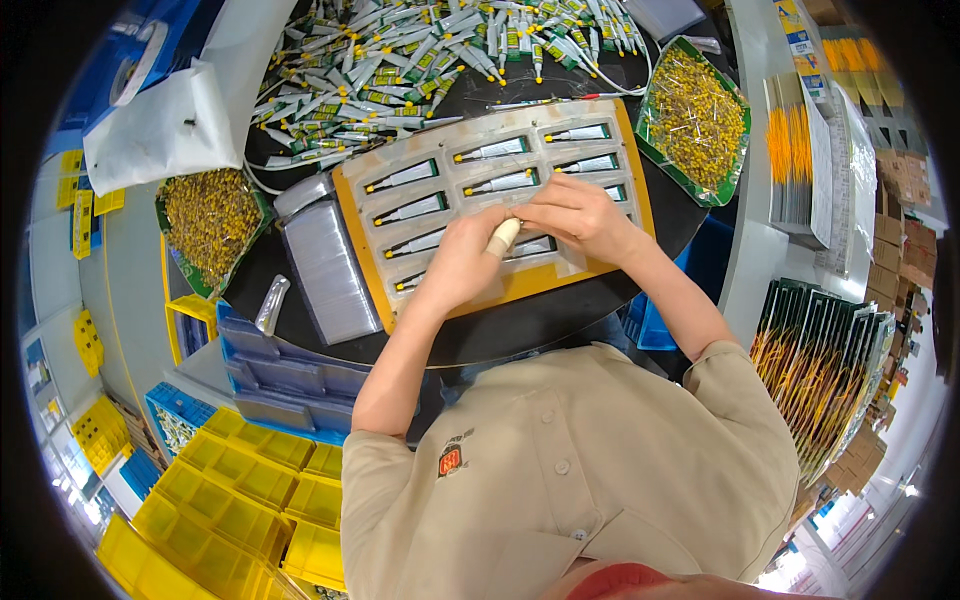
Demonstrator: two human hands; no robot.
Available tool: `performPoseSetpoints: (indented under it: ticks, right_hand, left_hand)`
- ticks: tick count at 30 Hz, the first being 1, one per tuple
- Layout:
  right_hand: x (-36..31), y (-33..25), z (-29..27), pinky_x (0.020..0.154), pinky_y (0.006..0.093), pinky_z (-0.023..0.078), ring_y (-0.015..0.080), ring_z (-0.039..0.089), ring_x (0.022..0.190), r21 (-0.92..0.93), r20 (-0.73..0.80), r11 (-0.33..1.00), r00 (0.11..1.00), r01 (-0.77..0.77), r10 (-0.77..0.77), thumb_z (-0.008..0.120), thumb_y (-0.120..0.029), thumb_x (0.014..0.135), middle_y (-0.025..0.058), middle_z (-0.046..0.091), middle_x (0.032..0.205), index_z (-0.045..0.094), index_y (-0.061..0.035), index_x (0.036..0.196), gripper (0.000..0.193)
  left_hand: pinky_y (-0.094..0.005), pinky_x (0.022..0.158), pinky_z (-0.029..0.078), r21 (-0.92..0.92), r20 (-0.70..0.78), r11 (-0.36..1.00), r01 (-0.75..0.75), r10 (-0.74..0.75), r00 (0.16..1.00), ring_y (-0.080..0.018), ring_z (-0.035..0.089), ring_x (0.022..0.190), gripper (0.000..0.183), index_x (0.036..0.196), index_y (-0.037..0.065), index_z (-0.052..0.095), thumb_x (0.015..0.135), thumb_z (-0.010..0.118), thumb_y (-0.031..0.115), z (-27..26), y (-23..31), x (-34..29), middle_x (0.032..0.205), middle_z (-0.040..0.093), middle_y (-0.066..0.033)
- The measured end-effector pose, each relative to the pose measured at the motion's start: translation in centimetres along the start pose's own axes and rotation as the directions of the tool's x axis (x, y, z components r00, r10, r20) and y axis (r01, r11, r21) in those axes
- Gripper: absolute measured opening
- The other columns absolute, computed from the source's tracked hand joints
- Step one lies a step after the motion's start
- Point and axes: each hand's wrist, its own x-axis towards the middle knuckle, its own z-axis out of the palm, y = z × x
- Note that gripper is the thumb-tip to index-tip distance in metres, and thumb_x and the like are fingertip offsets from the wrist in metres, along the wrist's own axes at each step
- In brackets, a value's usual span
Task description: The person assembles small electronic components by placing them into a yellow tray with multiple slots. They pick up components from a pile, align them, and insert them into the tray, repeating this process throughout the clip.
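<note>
Both of my hands are close together over a yellow-edged tray (350,210) with rows of clear plastic pockets. In the pockets lie small white-and-green squeeze tubes (410,208) with black ends and yellow caps. My left hand (466,258) is closed, its thumb wearing a pale finger cot (504,238) and pointing toward the right fingers. My right hand (585,215) has its fingers bent and pressed together beside that thumb, above the tray's middle. Whatever sits between the fingertips of either hand is hidden.
Loose tubes (400,85) are heaped at the back. Green-edged trays of small yellow-tipped pieces stand at right (695,125) and left (212,215). Clear plastic packs (333,275) and a silver tool (271,305) lie left. Yellow bins (215,500) are stacked lower left.
</note>
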Motion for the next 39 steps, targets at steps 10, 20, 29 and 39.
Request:
performPoseSetpoints:
  ticks: [10, 20, 29, 39]
  right_hand:
    - [-2.1, 9.4, -6.4, 0.075, 0.037, 0.049, 0.028, 0.059, 0.083, -0.229, -0.177, 0.961, 0.977, -0.157, 0.118, 0.074, -0.007, 0.084, 0.0088, 0.061, 0.088, 0.069, -0.0048, 0.092, 0.01]
    - [-5.2, 9.4, -6.6, 0.081, 0.0375, 0.049, 0.024, 0.062, 0.086, -0.336, -0.139, 0.936, 0.989, -0.102, 0.057, 0.078, -0.01, 0.078, 0.0028, 0.064, 0.086, 0.072, -0.0103, 0.09, 0.014]
    - [-4.2, 5.4, -4.7, 0.071, 0.0303, 0.052, 0.0217, 0.063, 0.082, -0.043, -0.252, 0.989, 0.959, -0.143, 0.128, 0.079, -0.002, 0.078, 0.0077, 0.065, 0.086, 0.076, -0.003, 0.096, 0.018]
    - [6.4, 1.5, 10.2, 0.074, 0.0372, 0.051, 0.0268, 0.061, 0.08, -0.113, -0.088, 0.992, 0.994, 0.059, -0.069, 0.074, -0.013, 0.08, 0.0065, 0.064, 0.08, 0.074, -0.008, 0.093, 0.014]
  left_hand:
    - [-0.0294, 0.076, 0.051, 0.251, -0.453, 0.968, -0.015, 0.132, 0.882, -0.0165, 0.065, 0.086, 0.018, 0.107, 0.005, 0.071, 0.092, 0.063, 0.001, -6.4, -2.1, 1.9, 0.099, 0.07, -0.0078]
    - [-0.0327, 0.072, 0.054, 0.607, -0.458, 0.792, -0.071, 0.421, 0.783, -0.0235, 0.068, 0.084, 0.027, 0.106, 0.012, 0.076, 0.082, 0.072, 0.001, -8.4, -6.5, 2.6, 0.102, 0.069, -0.0057]
    - [-0.0325, 0.072, 0.054, 0.403, -0.582, 0.915, -0.008, 0.263, 0.77, -0.0254, 0.069, 0.082, 0.02, 0.102, 0.008, 0.077, 0.083, 0.073, 0.002, -5.5, -5.0, -5.0, 0.095, 0.071, -0.0099]
    - [-0.0351, 0.074, 0.055, 0.538, -0.466, 0.841, -0.061, 0.357, 0.81, -0.025, 0.067, 0.087, 0.028, 0.103, 0.011, 0.077, 0.077, 0.072, 0.001, -0.3, -6.5, -10.2, 0.098, 0.069, -0.0055]
